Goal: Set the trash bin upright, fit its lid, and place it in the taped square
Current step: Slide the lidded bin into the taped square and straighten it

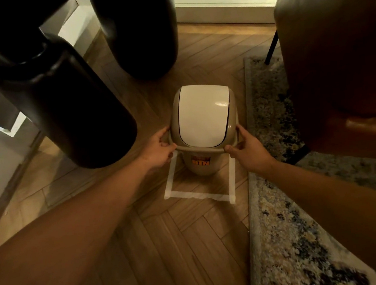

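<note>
A small beige trash bin [202, 164] stands upright on the wooden floor, with an orange label on its front. Its lid [200, 115], beige with a white swing flap, sits on top of it. My left hand [160, 148] grips the lid's rim on the left side. My right hand [248, 148] grips the rim on the right side. The bin's base lies inside the taped square [199, 193], a white tape outline on the floor, toward its far side. The far edge of the square is hidden behind the bin.
Two large black punching bags [67, 104] hang close at the left and behind the bin. A brown leather chair [336, 57] stands at the right on a patterned rug [284, 225]. A window sill runs along the back.
</note>
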